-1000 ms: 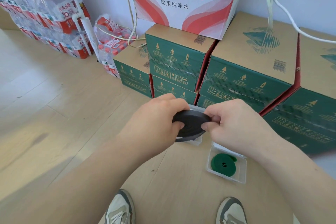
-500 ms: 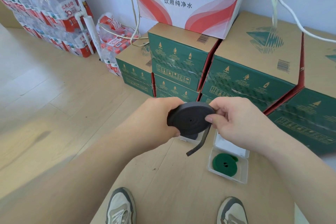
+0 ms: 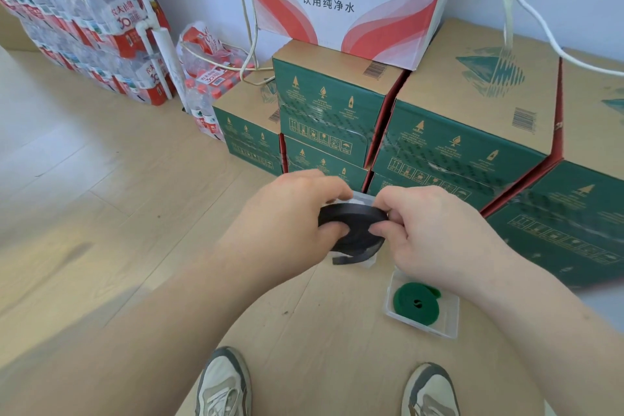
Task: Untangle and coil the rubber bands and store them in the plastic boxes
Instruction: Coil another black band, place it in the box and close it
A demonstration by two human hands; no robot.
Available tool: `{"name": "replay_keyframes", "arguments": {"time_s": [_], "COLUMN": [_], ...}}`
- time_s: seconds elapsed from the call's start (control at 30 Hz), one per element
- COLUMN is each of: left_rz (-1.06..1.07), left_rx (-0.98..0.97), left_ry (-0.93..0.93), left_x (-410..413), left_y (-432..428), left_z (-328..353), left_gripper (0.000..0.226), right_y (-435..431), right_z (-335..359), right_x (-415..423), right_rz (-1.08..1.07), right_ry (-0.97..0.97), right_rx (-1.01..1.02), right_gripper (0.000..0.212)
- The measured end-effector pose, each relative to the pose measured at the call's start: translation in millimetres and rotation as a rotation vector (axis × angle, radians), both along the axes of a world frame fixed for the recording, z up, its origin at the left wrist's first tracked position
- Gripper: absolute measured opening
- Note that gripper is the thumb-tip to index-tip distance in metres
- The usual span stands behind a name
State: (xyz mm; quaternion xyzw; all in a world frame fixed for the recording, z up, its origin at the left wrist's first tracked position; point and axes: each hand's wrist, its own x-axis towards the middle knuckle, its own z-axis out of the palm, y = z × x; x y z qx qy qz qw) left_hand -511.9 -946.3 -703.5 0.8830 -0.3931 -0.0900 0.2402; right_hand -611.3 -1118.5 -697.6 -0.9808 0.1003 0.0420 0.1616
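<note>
Wooden floor [image 3: 101,213], green cartons [image 3: 456,145] behind. I find the black coil [image 3: 354,224] pinched at opposite edges — left hand [image 3: 287,223] and right hand [image 3: 435,233], fingers curled — lying near flat, over the clear box [image 3: 363,200]. Against half a second ago: it stood tilted, its tail [image 3: 351,258] dangling lower.

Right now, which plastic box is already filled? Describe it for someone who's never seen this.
Start at the stacked green cartons, then drop to the wooden floor just below the right hand. The clear plastic box there holds a green coil; the other box is mostly hidden behind the black coil.
</note>
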Motion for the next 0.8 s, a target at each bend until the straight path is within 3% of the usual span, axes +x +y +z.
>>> {"name": "replay_keyframes", "arguments": {"time_s": [0.1,0.2,0.33,0.5,0.57,0.67,0.8], "left_rz": [-0.045,0.013,0.136,0.228,0.204,0.117,0.029], "left_rx": [0.058,0.076,-0.114,-0.193,-0.099,0.011,0.077], "left_ry": [-0.009,0.031,0.240,0.444,0.360,0.089,-0.061], "left_x": [-5,-1,5,5,3,-5,-7], "left_y": [-2,0,4,3,2,-2,-4], "left_z": [-3,-3,1,2,-1,-4,-4], "left_gripper": [0.017,0.017,0.017,0.016,0.018,0.025,0.021], "right_y": [4,-3,-14,-19,-16,-10,-9], "right_z": [2,1,-5,-1,-3,-7,-6], "right_x": [0,2,3,5,5,5,3], "right_rz": [-0.004,-0.063,-0.060,-0.108,-0.094,-0.034,-0.029], "right_ry": [-0.022,0.016,0.097,-0.006,-0.008,0.037,-0.026], "right_rx": [-0.008,0.194,0.267,0.352,0.301,0.147,0.114], "right_gripper": [0.007,0.007,0.014,0.016,0.021,0.038,0.019]}}
